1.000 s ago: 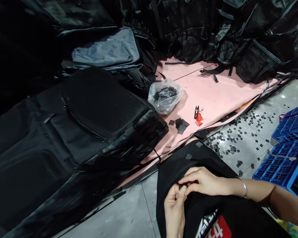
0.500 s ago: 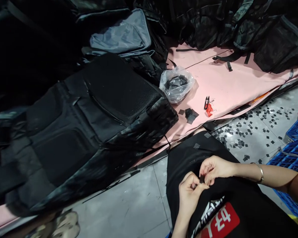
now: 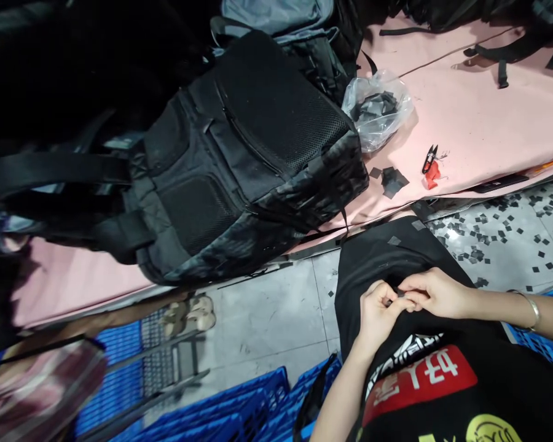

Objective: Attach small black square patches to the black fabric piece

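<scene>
My left hand (image 3: 378,310) and my right hand (image 3: 431,293) meet over my lap on black cloth (image 3: 387,258). Both pinch a small black piece (image 3: 395,294) between their fingertips. A metal bangle (image 3: 532,307) sits on my right wrist. A large black backpack (image 3: 239,159) lies on the pink sheet (image 3: 470,129) ahead and to the left. Beside it are a clear plastic bag of black patches (image 3: 378,107), a few loose patches (image 3: 391,180) and small red-handled snips (image 3: 429,166).
Many small black squares litter the grey floor (image 3: 502,242) at the right. Blue plastic crates (image 3: 221,405) stand at the lower left and lower right. More black backpacks are piled along the top. A pair of sandals (image 3: 188,310) rests on the floor.
The view has tilted down and to the left, so backpack, bag and snips sit higher and further right. My hands stay pinched together on the small piece.
</scene>
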Tool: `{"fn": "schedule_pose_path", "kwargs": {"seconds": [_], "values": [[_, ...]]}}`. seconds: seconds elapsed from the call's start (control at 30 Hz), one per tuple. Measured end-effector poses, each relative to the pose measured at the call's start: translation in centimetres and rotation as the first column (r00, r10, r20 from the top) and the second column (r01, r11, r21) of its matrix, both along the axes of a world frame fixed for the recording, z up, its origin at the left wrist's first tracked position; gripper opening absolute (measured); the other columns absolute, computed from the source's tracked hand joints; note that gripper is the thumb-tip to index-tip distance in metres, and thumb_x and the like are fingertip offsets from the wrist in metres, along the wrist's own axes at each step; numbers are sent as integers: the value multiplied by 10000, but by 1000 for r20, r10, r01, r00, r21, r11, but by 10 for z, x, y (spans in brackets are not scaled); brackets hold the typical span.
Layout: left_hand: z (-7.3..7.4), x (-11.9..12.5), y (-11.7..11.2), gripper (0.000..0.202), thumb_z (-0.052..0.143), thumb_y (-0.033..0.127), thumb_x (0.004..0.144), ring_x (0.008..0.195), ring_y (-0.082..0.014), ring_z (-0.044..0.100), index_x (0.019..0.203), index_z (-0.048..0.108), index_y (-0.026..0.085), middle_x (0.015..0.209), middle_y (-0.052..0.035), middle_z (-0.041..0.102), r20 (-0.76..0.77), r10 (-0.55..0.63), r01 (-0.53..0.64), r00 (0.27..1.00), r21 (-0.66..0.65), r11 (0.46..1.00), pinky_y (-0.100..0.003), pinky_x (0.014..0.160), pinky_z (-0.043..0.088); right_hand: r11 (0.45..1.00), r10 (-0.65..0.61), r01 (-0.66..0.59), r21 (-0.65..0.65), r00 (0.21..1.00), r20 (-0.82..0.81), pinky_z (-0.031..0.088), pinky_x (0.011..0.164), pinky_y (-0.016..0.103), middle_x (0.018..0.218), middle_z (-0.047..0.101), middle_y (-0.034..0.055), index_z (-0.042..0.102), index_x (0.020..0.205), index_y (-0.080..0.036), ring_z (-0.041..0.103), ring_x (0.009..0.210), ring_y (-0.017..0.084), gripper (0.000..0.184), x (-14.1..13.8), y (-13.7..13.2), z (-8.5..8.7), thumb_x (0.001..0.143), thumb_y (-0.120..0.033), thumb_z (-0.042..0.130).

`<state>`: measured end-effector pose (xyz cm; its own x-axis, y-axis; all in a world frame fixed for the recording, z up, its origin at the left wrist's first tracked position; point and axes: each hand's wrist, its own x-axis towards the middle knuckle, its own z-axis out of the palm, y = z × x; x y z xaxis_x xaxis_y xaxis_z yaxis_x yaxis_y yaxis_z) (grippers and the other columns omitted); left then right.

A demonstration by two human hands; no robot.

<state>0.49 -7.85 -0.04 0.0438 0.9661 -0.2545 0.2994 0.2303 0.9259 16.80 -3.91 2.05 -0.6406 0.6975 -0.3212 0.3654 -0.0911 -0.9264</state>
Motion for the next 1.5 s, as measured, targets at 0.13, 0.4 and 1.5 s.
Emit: {"fn": "schedule_pose_path", "kwargs": {"seconds": [0.13,0.4,1.5], "values": [[-2,-2,-2,330,673,261,655,493,-63,307,495,402,163,562,54,335,21,-48,48,999,2,999,-218,471,247,987,58,-64,150,997,46,367,473,171,575,598,-12,532,616,-168,548,510,87,199,-2,-1,2,737,-54,423],[1,-4,-9,311,574,280,752,533,-85,341,521,398,169,581,36,336,106,-140,127,984,119,985,-238,507,273,870,184,-254,423,962,201,322,518,235,591,515,6,501,670,-172,452,520,111,139,0,-6,7,757,-106,417],[17,1,-15,423,562,482,744,455,-49,238,552,336,181,577,48,273,490,125,-12,863,-227,974,-217,400,207,949,-166,83,-304,952,-258,282,398,185,394,401,-71,379,601,-185,352,352,47,377,-12,-17,6,841,-465,453]]}}
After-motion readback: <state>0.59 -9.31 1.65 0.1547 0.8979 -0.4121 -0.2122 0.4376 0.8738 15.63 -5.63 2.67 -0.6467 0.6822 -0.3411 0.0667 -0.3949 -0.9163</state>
